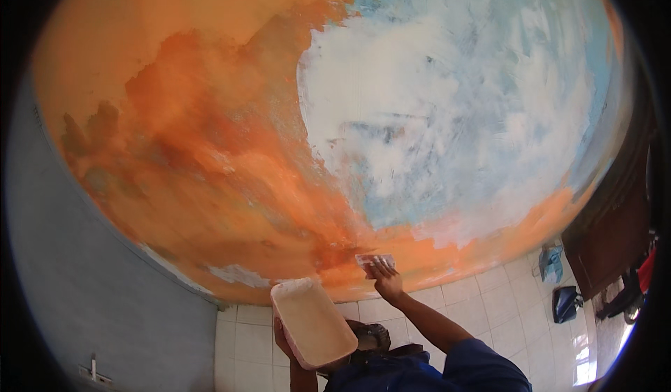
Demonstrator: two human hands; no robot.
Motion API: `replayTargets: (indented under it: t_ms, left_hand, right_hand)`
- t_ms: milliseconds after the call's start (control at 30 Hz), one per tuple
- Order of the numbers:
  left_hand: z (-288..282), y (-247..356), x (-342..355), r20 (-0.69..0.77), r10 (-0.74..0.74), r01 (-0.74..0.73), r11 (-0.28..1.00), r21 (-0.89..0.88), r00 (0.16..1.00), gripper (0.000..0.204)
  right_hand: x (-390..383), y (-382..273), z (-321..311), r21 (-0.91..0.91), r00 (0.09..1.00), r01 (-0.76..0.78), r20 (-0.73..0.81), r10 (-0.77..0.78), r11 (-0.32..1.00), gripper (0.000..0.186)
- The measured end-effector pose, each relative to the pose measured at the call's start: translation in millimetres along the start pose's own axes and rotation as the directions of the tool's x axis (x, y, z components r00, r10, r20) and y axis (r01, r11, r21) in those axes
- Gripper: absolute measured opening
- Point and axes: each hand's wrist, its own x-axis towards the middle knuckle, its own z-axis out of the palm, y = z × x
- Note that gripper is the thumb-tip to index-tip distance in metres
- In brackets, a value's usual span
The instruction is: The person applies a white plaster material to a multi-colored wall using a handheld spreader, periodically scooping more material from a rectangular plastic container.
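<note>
My left hand (282,336) grips the side of a pale rectangular plastic tub (313,322), which has a creamy coating or residue inside. My right hand (383,280) holds a small flat pinkish blade or pad (365,259) at the lower orange part of a large painted wall (224,182), fingers pressed on it; whether it touches the surface I cannot tell for sure. The wall is mottled orange on the left and white and pale blue on the right.
A grey wall (105,266) stands at the left, with a white fitting (93,367) low on it. Pale floor tiles (482,301) run below. At the right lie a light blue item (551,263) and a dark bag (566,305), near a dark brown panel (604,238) and hanging or piled clothing (643,273).
</note>
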Motion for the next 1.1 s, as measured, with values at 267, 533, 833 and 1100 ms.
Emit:
replayTargets:
  t_ms: [267,533,833,1100]
  left_hand:
    - [13.5,-1.1,-5.8,-0.01,-0.018,0.019,0.999,0.032,1.0,0.047]
    - [6.5,-4.9,-4.6,0.001,0.028,-0.028,1.0,0.007,1.0,0.046]
    - [1.1,19.0,-22.5,0.0,0.073,-0.072,0.99,0.118,0.997,0.053]
    - [15.6,10.6,-19.8,-0.043,0.067,-0.062,0.992,0.11,0.997,0.049]
  right_hand:
    - [219.3,-63.6,-210.7,-0.208,0.746,0.1,-0.631,-0.212,0.973,0.049]
    - [112.1,-12.6,-6.5,-0.259,0.939,0.212,-0.214,-0.27,0.943,0.049]
    - [106.0,-49.7,-87.7,0.005,0.923,0.265,-0.291,-0.252,0.964,0.054]
    - [164.8,-42.5,-30.5,-0.223,0.912,0.189,-0.32,-0.255,0.956,0.052]
